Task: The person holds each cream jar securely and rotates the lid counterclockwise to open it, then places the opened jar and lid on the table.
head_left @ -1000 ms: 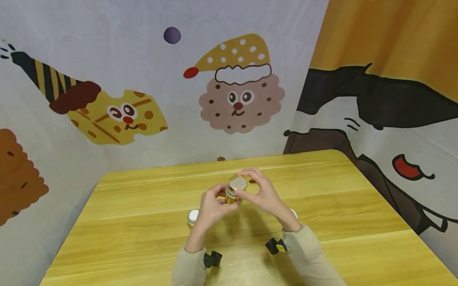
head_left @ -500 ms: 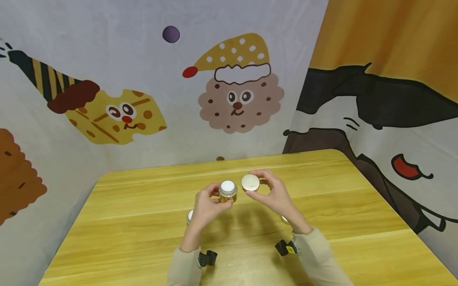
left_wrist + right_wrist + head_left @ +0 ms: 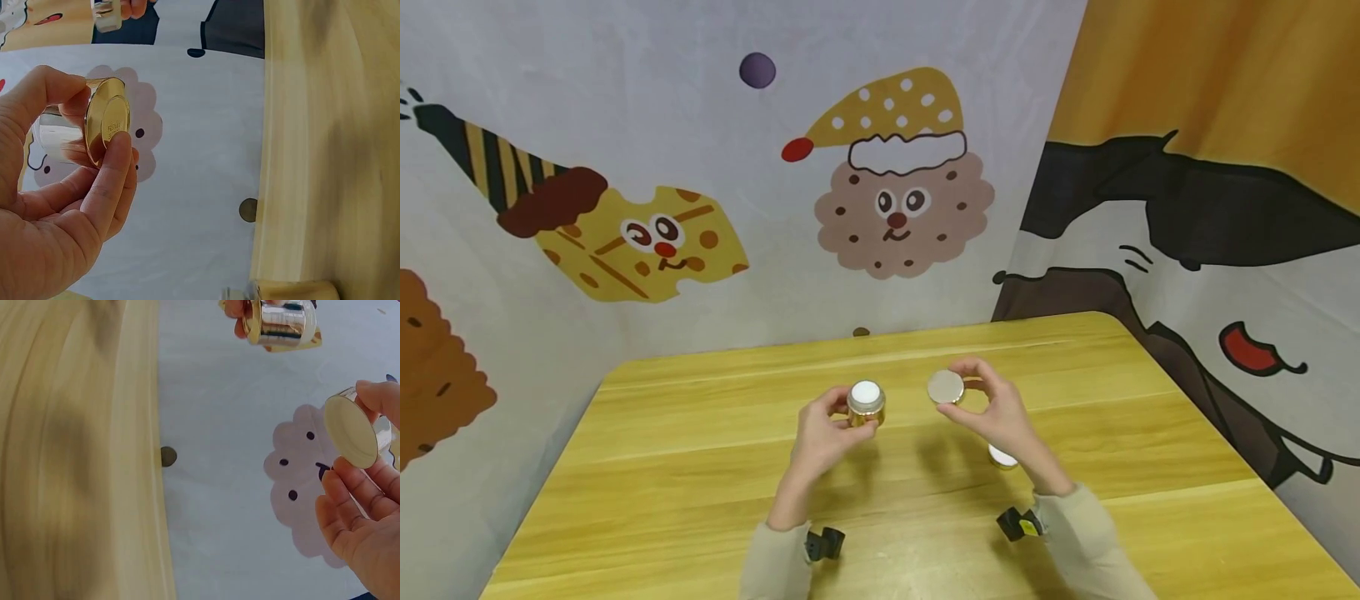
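My left hand [image 3: 822, 433] grips a gold cosmetic jar [image 3: 867, 407] above the table, its white top uncovered. Seen from the left wrist, the jar's shiny gold base [image 3: 112, 119] faces the camera, with the thumb and fingers around it. To the right, my right hand [image 3: 996, 408] pinches the jar's round lid [image 3: 945, 387] by its rim. The lid's pale hollow underside [image 3: 351, 431] shows in the right wrist view. Jar and lid are apart, side by side in the air.
Under the right forearm, a white disc with a gold rim [image 3: 1002, 456] lies on the wooden table [image 3: 700, 467]. In the left wrist view, a gold jar [image 3: 297, 290] shows at the bottom edge. A printed cloth [image 3: 715, 108] hangs behind the table.
The lid has come off the jar. My right hand has carried it to the right, while my left hand has shifted slightly left with the jar, its forearm now covering the table jar.
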Demonstrator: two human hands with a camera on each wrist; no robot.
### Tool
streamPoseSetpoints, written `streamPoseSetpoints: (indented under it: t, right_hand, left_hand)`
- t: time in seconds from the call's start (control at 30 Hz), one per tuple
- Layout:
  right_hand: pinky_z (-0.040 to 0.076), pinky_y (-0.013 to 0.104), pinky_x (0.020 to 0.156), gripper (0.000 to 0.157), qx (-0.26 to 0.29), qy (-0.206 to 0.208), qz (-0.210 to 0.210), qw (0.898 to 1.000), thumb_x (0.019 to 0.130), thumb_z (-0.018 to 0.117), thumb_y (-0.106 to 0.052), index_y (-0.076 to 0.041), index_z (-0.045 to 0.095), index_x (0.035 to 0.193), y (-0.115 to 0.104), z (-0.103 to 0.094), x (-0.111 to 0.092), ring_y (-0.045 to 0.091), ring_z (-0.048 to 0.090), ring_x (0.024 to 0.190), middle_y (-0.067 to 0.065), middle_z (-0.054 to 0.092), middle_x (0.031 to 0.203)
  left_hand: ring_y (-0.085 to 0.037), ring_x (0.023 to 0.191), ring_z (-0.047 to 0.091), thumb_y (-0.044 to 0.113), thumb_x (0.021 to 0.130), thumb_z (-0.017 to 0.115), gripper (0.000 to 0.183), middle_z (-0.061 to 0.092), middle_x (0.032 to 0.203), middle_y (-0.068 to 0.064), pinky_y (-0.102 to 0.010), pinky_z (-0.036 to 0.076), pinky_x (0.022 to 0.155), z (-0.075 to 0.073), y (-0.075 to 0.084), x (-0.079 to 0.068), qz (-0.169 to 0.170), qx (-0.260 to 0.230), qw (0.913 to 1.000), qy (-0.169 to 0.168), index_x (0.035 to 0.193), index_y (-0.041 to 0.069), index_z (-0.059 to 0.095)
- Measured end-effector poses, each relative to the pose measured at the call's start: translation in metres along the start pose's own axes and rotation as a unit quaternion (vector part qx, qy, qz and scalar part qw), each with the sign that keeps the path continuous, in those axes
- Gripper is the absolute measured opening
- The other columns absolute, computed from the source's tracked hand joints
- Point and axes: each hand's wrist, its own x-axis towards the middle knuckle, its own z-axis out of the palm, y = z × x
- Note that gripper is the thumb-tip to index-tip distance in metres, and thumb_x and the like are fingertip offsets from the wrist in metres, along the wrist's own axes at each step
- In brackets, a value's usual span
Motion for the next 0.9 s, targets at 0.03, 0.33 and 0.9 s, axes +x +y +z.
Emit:
streamPoseSetpoints:
  t: [0.03, 0.33, 0.9]
  right_hand:
    - [0.053, 0.03, 0.078, 0.045, -0.01, 0.0, -0.004, 1.0, 0.063, 0.078, 0.012, 0.013, 0.056, 0.102, 0.001, -0.001, -0.001, 0.027, 0.057, 0.09, 0.022, 0.062, 0.097]
    - [0.055, 0.044, 0.073, 0.046, -0.065, -0.005, -0.014, 0.998, 0.065, 0.078, 0.01, 0.011, 0.058, 0.107, 0.003, -0.008, -0.006, 0.033, 0.058, 0.089, 0.023, 0.062, 0.099]
    - [0.055, 0.033, 0.072, 0.046, -0.081, 0.002, -0.03, 0.996, 0.061, 0.081, 0.007, 0.001, 0.062, 0.103, 0.035, -0.01, -0.016, 0.025, 0.057, 0.085, 0.011, 0.061, 0.093]
  left_hand:
    - [-0.024, 0.085, 0.057, -0.003, 0.067, 0.076, 0.043, 0.062, 0.097, -0.015, -0.026, 0.056, 0.072, -0.001, -0.001, 0.0, 0.0, 0.002, 1.0, 0.001, 0.108, -0.006, 0.062]
    - [-0.022, 0.082, 0.057, -0.004, 0.067, 0.076, 0.042, 0.063, 0.093, -0.014, -0.031, 0.057, 0.07, -0.007, -0.006, -0.002, 0.0, 0.01, 0.9999, 0.007, 0.106, -0.006, 0.063]
    - [-0.024, 0.082, 0.058, -0.005, 0.067, 0.075, 0.041, 0.063, 0.094, -0.016, -0.032, 0.058, 0.07, -0.009, -0.008, -0.003, 0.007, 0.007, 0.9999, 0.005, 0.106, -0.007, 0.062]
